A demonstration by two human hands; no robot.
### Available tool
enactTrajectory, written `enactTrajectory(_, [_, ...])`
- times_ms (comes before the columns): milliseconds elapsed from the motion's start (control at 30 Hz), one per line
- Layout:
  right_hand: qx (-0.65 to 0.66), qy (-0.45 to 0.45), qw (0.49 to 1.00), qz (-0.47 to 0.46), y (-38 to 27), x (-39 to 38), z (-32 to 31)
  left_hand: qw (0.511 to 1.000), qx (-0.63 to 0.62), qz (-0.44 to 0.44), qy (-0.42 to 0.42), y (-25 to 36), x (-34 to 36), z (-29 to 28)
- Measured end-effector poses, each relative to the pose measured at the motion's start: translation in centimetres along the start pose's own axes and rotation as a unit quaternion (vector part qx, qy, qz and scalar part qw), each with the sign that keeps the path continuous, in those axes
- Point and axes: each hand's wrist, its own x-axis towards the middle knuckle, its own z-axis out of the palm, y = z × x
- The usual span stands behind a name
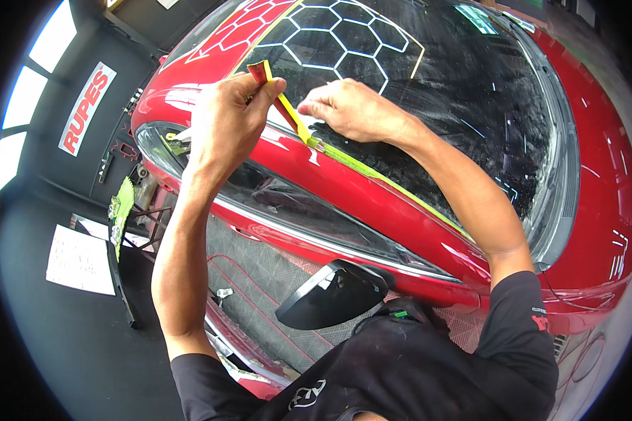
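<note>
Yellow-red tape strip [293,121]: my left fingers [267,94] pinch it.
Right fingers [323,97]: curled, hold unclear.
Tape step: probably laying or peeling; next, steady tension.

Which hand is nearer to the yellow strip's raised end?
Left. The left hand grips that raised end; the right hand is to its right, over the dark glass.

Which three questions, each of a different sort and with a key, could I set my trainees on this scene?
1. True or false: the side mirror is black.
2. Which of the person's hands pinches the raised yellow strip?
3. Fill in the missing word: the bright outlines on the dark glass form a pattern of ____.

Key:
1. True.
2. The left hand.
3. Hexagons.
</note>
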Motion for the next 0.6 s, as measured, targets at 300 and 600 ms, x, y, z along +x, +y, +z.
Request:
enactTrajectory(300, [0.047, -0.116, 0.992, 0.025, 0.2, -3.9, -0.1, 1.000, -0.004, 0.001, 0.001, 3.2, -0.1, -1.6])
enactTrajectory(600, [0.044, -0.095, 0.992, 0.068, -0.2, -7.0, -1.1, 0.999, -0.033, 0.041, 0.011, 7.4, 0.0, -2.5])
